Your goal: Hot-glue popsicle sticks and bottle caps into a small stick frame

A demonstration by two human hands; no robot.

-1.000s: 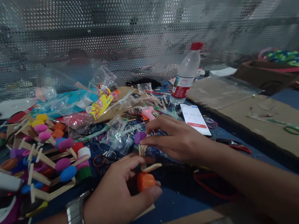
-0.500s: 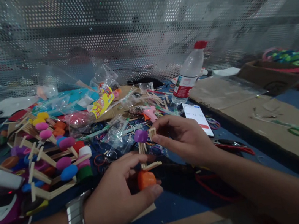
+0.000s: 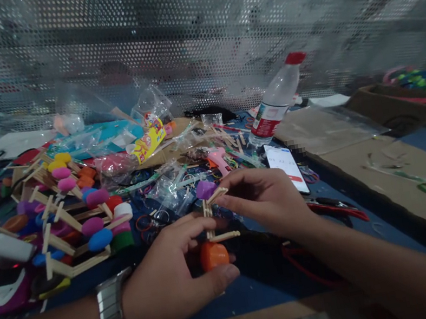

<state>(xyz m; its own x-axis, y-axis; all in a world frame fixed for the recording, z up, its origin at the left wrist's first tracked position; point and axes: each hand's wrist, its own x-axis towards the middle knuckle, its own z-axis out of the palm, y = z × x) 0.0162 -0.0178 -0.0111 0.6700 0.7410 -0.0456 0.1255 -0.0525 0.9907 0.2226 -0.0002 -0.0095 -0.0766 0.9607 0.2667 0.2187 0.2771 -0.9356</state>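
My left hand (image 3: 170,271) grips a small stick figure (image 3: 209,223) made of pale wooden sticks, held upright over the table. An orange bottle cap (image 3: 214,255) forms its lower end, between my thumb and fingers, and a purple cap (image 3: 205,189) tops it. One short stick arm (image 3: 226,235) juts right, just above the orange cap. With thumb and fingertips, my right hand (image 3: 265,200) pinches a short bundle of wooden sticks (image 3: 218,195). Tilted, that bundle meets the figure close under the purple cap; whether it is fixed there I cannot tell.
Stick-and-cap figures (image 3: 72,228) are heaped on the left. Behind my hands lie a pink glue gun (image 3: 219,161), plastic wrappers and rubber bands. A bottle (image 3: 275,102), lit phone (image 3: 286,168) and red-handled pliers (image 3: 339,207) are to the right, beside cardboard (image 3: 409,174).
My right hand has brought the stick bundle from beside the purple cap to against the figure's upper end, tilting it. My left hand keeps its hold. The view has shifted slightly.
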